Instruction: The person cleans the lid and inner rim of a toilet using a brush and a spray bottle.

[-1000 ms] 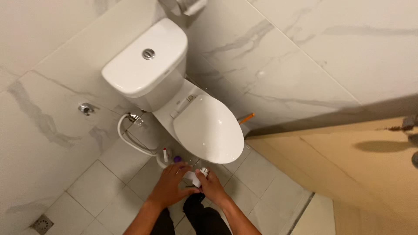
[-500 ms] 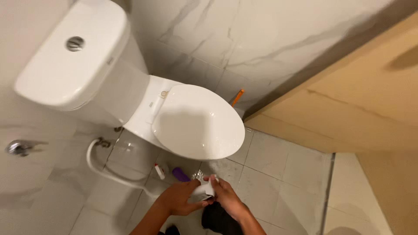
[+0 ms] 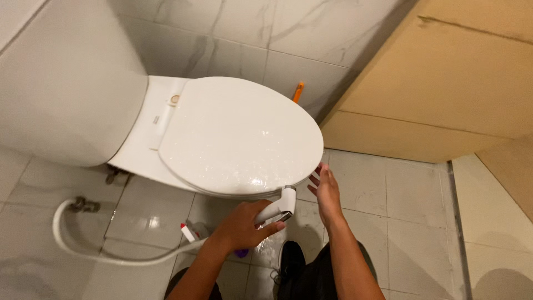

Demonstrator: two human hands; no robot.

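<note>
Left hand [image 3: 244, 226] is clamped round the sprayer [image 3: 279, 204], nozzle tipped up at the front rim of the shut lid [image 3: 239, 136], while the right hand [image 3: 326, 191] hangs open beside that rim, fingers spread, touching nothing I can see.

A white bidet sprayer [image 3: 279, 206] is gripped by the left hand [image 3: 242, 227] just below the front rim of the closed toilet lid [image 3: 239, 136], its white hose [image 3: 89, 253] trailed across the tiled floor [image 3: 388, 205]. The right hand [image 3: 326, 191] is held open beside the lid's edge. An orange handle [image 3: 298, 92] is seen against the wall.
</note>
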